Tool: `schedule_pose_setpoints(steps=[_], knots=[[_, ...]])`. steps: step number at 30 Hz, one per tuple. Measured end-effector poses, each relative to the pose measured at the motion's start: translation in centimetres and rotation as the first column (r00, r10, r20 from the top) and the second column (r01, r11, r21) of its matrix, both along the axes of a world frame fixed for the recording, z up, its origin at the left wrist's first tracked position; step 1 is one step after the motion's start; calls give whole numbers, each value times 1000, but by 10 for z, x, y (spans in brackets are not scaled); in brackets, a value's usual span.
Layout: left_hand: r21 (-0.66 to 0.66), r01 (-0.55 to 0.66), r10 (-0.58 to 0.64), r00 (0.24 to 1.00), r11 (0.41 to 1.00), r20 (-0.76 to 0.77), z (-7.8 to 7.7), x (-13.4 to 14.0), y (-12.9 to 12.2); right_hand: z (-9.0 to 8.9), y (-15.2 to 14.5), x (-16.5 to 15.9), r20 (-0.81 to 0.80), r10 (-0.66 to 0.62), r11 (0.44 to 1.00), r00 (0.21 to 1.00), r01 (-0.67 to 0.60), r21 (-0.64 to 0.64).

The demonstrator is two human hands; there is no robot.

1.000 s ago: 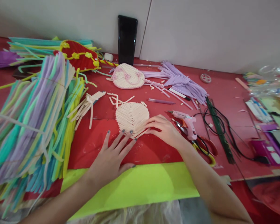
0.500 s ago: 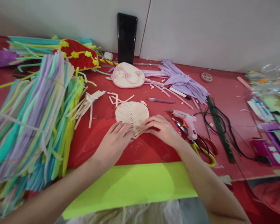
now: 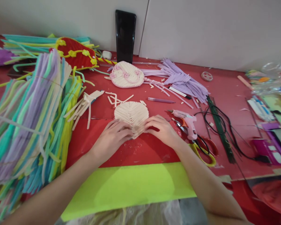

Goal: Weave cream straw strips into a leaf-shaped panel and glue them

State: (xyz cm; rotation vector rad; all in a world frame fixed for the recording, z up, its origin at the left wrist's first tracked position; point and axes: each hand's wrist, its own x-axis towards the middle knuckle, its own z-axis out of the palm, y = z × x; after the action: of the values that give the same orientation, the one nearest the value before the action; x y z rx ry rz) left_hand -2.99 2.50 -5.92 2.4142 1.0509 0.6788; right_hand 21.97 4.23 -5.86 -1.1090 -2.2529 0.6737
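Observation:
A cream fan-shaped panel (image 3: 131, 112) made of pipe cleaners laid in a V pattern lies flat on the red mat (image 3: 152, 153). Its lower end narrows to a point. My left hand (image 3: 113, 132) grips the panel's lower left edge, fingers bent over it. On the opposite edge, my right hand (image 3: 160, 128) pinches the lower right side between thumb and fingers. The fingertips partly cover both edges. Cut cream pieces (image 3: 118, 99) lie just behind the panel. Farther back rests a finished cream fan (image 3: 126, 75) with pink trim and a twisted handle.
Bundled pipe cleaners (image 3: 30, 125) fill the left side. To the right lie a pink glue gun (image 3: 188, 122), yellow-and-red scissors (image 3: 208, 157) and a black cable (image 3: 234, 140). A phone (image 3: 125, 36) leans on the wall near a red fan (image 3: 76, 54) and lilac pipe cleaners (image 3: 187, 82).
My left hand has shifted slightly left and its fingers have closed nearer together at the panel's edge. The right hand stays at the other edge. The whole view has moved a little.

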Motion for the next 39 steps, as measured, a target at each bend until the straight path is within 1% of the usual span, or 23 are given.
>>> schedule_pose_setpoints(steps=[4, 7, 13, 19, 27, 30, 33, 36, 39], knots=[[-20, -6, 7, 999, 1000, 34, -4, -1, 1, 0, -1, 2, -32, -6, 1000, 999, 5, -10], [-6, 6, -6, 1000, 1000, 30, -6, -3, 2, -1, 0, 3, -31, 18, 1000, 999, -19, -9], [16, 2, -2, 999, 1000, 32, -6, -3, 3, -3, 1, 3, -39, 17, 1000, 999, -17, -6], [26, 18, -18, 999, 1000, 30, -9, -5, 5, -6, 3, 3, -56, 26, 1000, 998, -26, 10], [30, 55, -55, 998, 998, -12, -3, -9, 5, -9, 4, 3, -43, 36, 998, 998, -34, 46], [39, 55, -55, 998, 998, -9, -4, -10, 5, -6, 3, 5, -16, 34, 997, 999, -33, 66], [47, 46, -45, 999, 998, -5, -9, -11, 5, 4, -7, 4, 59, -16, 988, 998, 7, 155], [57, 39, -39, 999, 998, -1, -10, -11, 4, 13, -30, -3, 154, -134, 959, 979, 88, 270], [65, 38, -38, 999, 997, -7, -9, -10, 4, 13, -58, -15, 229, -206, 941, 951, 128, 314]])
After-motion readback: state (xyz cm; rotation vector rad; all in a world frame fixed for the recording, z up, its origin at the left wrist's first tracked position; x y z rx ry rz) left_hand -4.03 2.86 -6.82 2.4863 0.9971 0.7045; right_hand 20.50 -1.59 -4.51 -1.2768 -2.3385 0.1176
